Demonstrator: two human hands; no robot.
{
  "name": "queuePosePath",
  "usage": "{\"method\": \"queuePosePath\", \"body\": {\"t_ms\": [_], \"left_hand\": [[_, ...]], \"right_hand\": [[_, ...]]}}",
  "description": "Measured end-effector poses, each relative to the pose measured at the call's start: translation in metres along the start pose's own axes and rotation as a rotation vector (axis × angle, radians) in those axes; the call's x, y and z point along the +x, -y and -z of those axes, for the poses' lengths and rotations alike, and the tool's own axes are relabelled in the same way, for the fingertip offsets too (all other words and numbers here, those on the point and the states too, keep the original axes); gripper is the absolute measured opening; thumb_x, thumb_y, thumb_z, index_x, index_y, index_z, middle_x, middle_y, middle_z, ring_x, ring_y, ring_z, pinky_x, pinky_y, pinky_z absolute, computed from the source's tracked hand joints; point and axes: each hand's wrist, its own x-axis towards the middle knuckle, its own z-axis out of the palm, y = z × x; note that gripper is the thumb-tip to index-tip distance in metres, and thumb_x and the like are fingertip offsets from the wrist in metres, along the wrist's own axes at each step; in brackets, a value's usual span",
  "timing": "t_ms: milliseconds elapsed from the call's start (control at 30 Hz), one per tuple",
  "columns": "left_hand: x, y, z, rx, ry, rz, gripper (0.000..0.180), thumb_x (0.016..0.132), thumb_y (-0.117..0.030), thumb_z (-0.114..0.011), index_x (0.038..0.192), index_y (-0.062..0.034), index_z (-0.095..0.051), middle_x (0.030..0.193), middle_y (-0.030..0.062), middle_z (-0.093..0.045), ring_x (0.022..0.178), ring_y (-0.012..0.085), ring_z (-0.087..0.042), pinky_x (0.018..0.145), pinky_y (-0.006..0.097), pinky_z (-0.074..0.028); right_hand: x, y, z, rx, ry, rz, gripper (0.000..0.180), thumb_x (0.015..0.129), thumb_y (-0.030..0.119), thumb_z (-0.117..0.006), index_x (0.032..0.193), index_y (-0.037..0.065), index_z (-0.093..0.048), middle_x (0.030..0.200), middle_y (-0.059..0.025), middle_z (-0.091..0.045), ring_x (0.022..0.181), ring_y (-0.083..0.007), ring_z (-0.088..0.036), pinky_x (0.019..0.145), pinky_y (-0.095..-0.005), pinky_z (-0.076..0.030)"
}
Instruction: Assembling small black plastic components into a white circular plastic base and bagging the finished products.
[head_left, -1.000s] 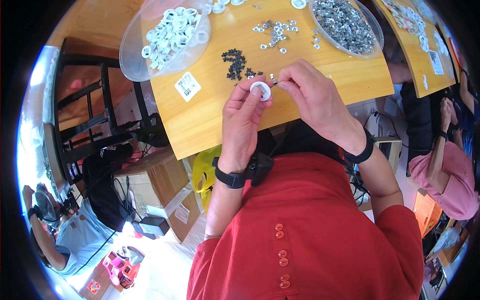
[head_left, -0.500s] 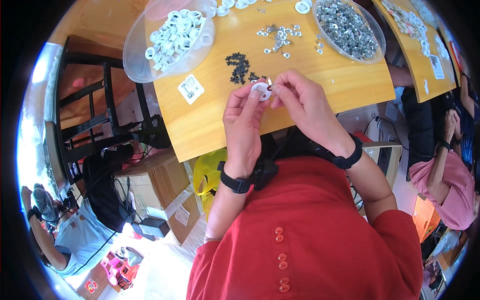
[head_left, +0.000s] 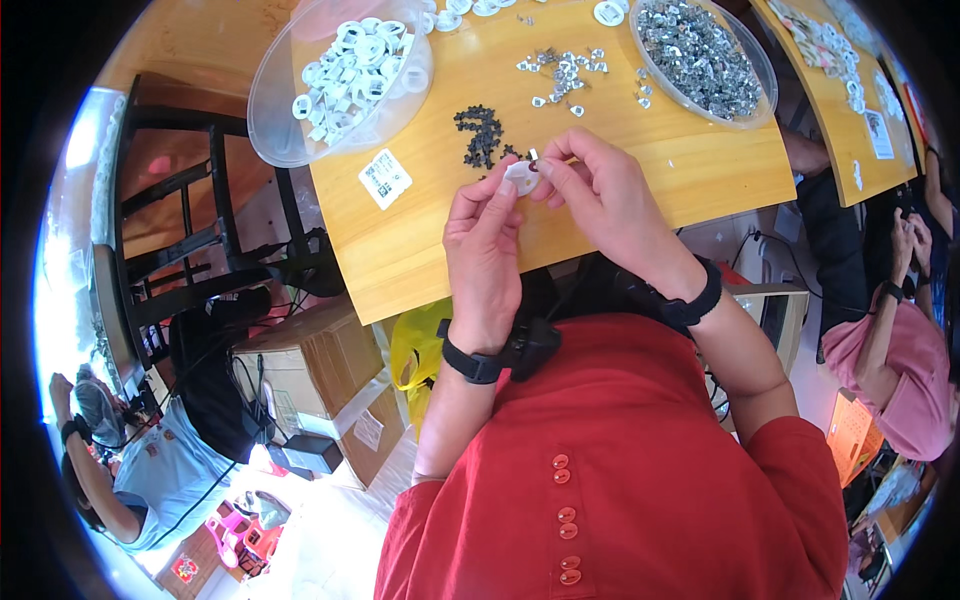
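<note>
Between the thumb and fingers of my left hand is a round white plastic part, held over the front of the table. My right hand meets it from the right, its thumb and forefinger pinching a small metal piece at the part's edge. Whether that piece sits in the white part or only touches it, I cannot tell. Just beyond my fingers lies a loose cluster of small black pieces. Several small metal pieces are scattered farther back.
A clear tub of white parts stands at the back left, and a clear tub of metal pieces at the back right. A printed white label lies on the wooden table. Other people sit to the left and right.
The white part has tilted in my left fingers, showing less of its face. My right hand stays against it, its fingers shifted slightly upward and left.
</note>
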Motion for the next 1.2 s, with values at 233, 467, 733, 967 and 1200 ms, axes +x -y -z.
{"method": "queuePosePath", "body": {"t_ms": [233, 467, 733, 967, 1200], "left_hand": [[0.002, -0.001, 0.008, -0.111, 0.091, 0.064, 0.008, 0.088, -0.003, -0.060, 0.095, -0.0042, -0.060, 0.108, 0.0081, -0.061, 0.095, 0.0148, -0.060, 0.087, 0.027, -0.050], [-0.001, -0.006, -0.003, -0.060, 0.090, 0.059, 0.026, 0.088, -0.001, -0.060, 0.114, -0.0022, -0.056, 0.110, 0.0064, -0.059, 0.099, 0.0139, -0.058, 0.088, 0.027, -0.049], [-0.005, -0.001, 0.006, -0.118, 0.200, 0.058, 0.026, 0.091, -0.005, -0.056, 0.117, -0.0031, -0.055, 0.113, 0.0068, -0.059, 0.104, 0.0140, -0.058, 0.092, 0.027, -0.049], [-0.002, 0.000, 0.010, -0.214, 0.214, 0.100, 0.023, 0.093, -0.005, -0.052, 0.116, -0.0027, -0.055, 0.114, 0.0081, -0.059, 0.106, 0.0152, -0.057, 0.095, 0.029, -0.049], [-0.001, 0.002, 0.005, -0.133, 0.167, -0.037, 0.022, 0.092, -0.003, -0.055, 0.113, -0.0028, -0.055, 0.114, 0.0086, -0.059, 0.107, 0.0165, -0.057, 0.098, 0.031, -0.046]], "right_hand": [[0.005, -0.001, 0.002, -0.133, -0.007, 0.110, 0.008, 0.086, 0.006, -0.055, 0.086, -0.002, -0.054, 0.075, -0.0151, -0.062, 0.069, -0.0283, -0.062, 0.061, -0.0345, -0.048], [0.007, 0.005, 0.003, -0.239, 0.004, 0.189, 0.008, 0.085, 0.006, -0.055, 0.084, -0.001, -0.052, 0.077, -0.0165, -0.057, 0.073, -0.0342, -0.058, 0.064, -0.0387, -0.046], [0.006, 0.009, 0.005, -0.298, 0.117, 0.352, 0.007, 0.086, 0.007, -0.054, 0.087, 0.001, -0.050, 0.082, -0.0146, -0.054, 0.077, -0.0360, -0.056, 0.064, -0.0415, -0.045], [0.007, 0.006, 0.006, -0.295, 0.124, 0.331, 0.006, 0.086, 0.007, -0.053, 0.088, 0.002, -0.050, 0.084, -0.0144, -0.053, 0.077, -0.0360, -0.056, 0.065, -0.0420, -0.045], [0.003, 0.007, 0.001, -0.374, 0.003, 0.398, 0.006, 0.084, 0.003, -0.055, 0.088, 0.001, -0.051, 0.094, -0.0129, -0.054, 0.088, -0.0333, -0.055, 0.073, -0.0381, -0.046]]}}
